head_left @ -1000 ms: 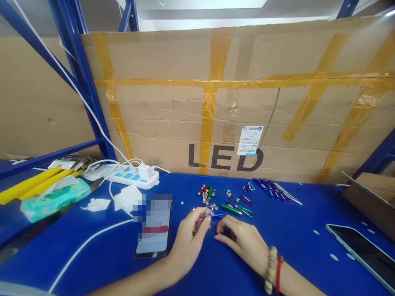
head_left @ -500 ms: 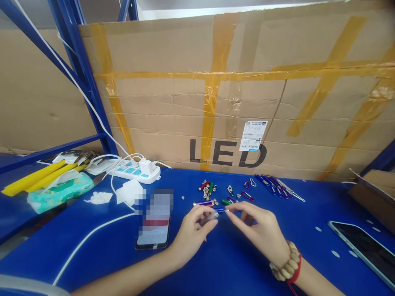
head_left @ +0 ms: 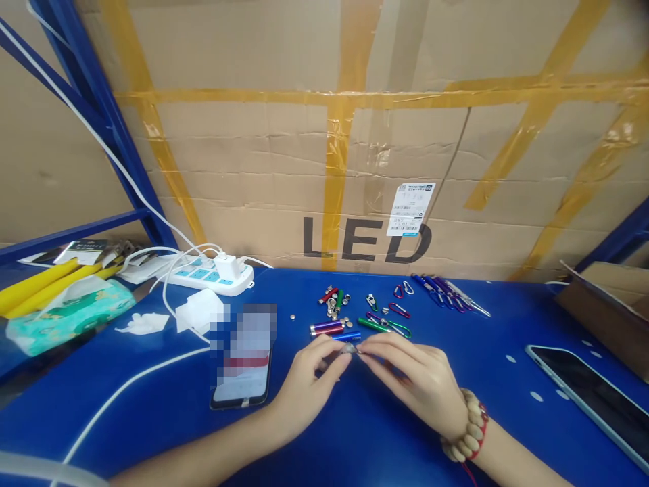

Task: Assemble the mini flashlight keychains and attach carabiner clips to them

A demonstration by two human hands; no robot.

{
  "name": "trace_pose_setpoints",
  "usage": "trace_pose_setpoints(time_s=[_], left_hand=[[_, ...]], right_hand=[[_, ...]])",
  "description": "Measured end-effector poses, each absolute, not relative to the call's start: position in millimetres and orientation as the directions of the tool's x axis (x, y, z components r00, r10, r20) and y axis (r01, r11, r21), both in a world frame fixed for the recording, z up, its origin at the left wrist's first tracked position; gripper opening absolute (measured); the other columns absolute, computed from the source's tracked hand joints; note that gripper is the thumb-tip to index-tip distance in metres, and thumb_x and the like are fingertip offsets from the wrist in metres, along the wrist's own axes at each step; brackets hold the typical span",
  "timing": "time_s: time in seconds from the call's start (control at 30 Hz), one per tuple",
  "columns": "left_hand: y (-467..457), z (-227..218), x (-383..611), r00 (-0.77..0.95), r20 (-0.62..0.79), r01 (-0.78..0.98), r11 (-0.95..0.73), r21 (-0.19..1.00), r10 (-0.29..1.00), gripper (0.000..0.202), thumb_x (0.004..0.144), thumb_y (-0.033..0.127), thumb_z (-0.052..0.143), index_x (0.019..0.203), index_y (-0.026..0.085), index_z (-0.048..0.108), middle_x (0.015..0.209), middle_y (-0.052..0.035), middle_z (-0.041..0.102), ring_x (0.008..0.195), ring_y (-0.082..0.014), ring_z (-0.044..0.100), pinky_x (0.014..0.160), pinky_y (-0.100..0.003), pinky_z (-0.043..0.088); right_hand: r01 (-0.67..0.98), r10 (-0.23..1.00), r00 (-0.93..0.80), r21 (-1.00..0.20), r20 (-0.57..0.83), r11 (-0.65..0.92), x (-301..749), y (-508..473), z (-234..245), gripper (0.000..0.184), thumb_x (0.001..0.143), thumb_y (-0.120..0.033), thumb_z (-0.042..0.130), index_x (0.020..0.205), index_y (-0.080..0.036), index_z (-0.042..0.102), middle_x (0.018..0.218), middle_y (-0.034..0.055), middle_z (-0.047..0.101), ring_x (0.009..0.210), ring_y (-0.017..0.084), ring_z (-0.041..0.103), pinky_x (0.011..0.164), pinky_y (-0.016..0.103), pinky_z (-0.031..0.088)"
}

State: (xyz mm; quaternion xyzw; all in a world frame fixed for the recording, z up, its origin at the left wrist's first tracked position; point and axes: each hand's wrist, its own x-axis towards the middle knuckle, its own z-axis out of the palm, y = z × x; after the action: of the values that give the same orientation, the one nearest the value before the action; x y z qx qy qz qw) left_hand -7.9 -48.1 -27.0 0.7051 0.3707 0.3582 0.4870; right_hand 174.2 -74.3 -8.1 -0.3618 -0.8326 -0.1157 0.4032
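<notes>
My left hand [head_left: 309, 379] is closed round a small greyish, shiny piece [head_left: 347, 349], mostly hidden by the fingers. My right hand [head_left: 418, 375] pinches at the near end of that piece; its fingertips meet a tiny part there that is too small to name. Just beyond my fingers lie a blue metal tube [head_left: 349, 336], a purple tube [head_left: 325, 326], a red tube [head_left: 328, 331] and a green tube [head_left: 372, 325]. Several small round silver discs [head_left: 332, 312] and carabiner clips, among them a green carabiner [head_left: 401, 330] and a red carabiner [head_left: 399, 310], are spread behind them.
On the left, a phone [head_left: 246, 362] lies near a white power strip [head_left: 210, 276], crumpled tissues [head_left: 200, 310] and a tissue pack [head_left: 71, 314]. At right are a second phone [head_left: 593, 399], a row of pen-like tools [head_left: 449, 295] and an open carton [head_left: 608, 318]. Tall cardboard [head_left: 263, 169] stands behind.
My right hand has moved left, its fingertips now meeting the piece in my left hand. The whole view has shifted slightly, with the tabletop things appearing higher and further left.
</notes>
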Motion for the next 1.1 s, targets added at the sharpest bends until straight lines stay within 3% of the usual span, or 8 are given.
trace_pose_setpoints(time_s=[0.3,0.5,0.63,0.83,1.1], left_hand=[[-47.2,-24.9,-9.7,0.423,0.166,0.214,-0.276,0.937,0.891,0.019,0.083,0.031,0.053,0.088,0.017,0.064,0.090,-0.0038,0.057,0.082,-0.0150,0.057,0.069,-0.024,0.046],[-46.8,-23.9,-10.2,0.433,0.221,0.190,-0.328,0.926,0.874,0.015,0.082,0.020,0.053,0.091,0.019,0.065,0.093,-0.0036,0.058,0.089,-0.0148,0.057,0.081,-0.025,0.045],[-48.8,-23.3,-10.9,0.408,0.258,0.217,-0.367,0.905,0.876,0.020,0.084,0.014,0.049,0.094,0.021,0.065,0.096,-0.0033,0.059,0.095,-0.0149,0.056,0.088,-0.026,0.042],[-50.1,-26.5,-10.6,0.383,0.304,0.158,-0.386,0.909,0.872,0.021,0.086,0.015,0.046,0.096,0.022,0.063,0.100,-0.0036,0.057,0.098,-0.0150,0.054,0.088,-0.027,0.043],[-48.0,-26.4,-8.7,0.317,0.260,0.110,-0.307,0.945,0.912,0.014,0.081,0.020,0.053,0.090,0.019,0.064,0.098,-0.0045,0.054,0.095,-0.0153,0.056,0.086,-0.027,0.048]], right_hand=[[0.688,0.484,-0.457,-0.048,0.746,0.724,172.4,-73.6,-8.9,0.012,0.086,-0.017,0.052,0.091,-0.018,0.064,0.083,0.0008,0.069,0.064,0.006,0.063,0.057,0.015,0.047],[0.682,0.501,-0.453,-0.075,0.737,0.728,171.6,-74.4,-9.7,0.011,0.086,-0.017,0.052,0.090,-0.018,0.062,0.082,-0.0001,0.068,0.060,0.005,0.061,0.054,0.015,0.045],[0.630,0.505,-0.544,-0.072,0.670,0.774,169.0,-75.0,-13.4,0.013,0.089,-0.018,0.048,0.090,-0.019,0.061,0.080,-0.0005,0.067,0.058,0.005,0.060,0.051,0.016,0.042],[0.516,0.473,-0.698,-0.080,0.537,0.853,163.2,-77.6,-18.8,0.018,0.092,-0.019,0.041,0.088,-0.018,0.059,0.080,-0.0008,0.065,0.058,0.005,0.058,0.053,0.017,0.043],[0.539,0.475,-0.673,-0.063,0.568,0.840,165.9,-76.9,-16.1,0.018,0.090,-0.015,0.042,0.091,-0.019,0.059,0.081,-0.0001,0.065,0.056,0.005,0.058,0.049,0.017,0.042]])
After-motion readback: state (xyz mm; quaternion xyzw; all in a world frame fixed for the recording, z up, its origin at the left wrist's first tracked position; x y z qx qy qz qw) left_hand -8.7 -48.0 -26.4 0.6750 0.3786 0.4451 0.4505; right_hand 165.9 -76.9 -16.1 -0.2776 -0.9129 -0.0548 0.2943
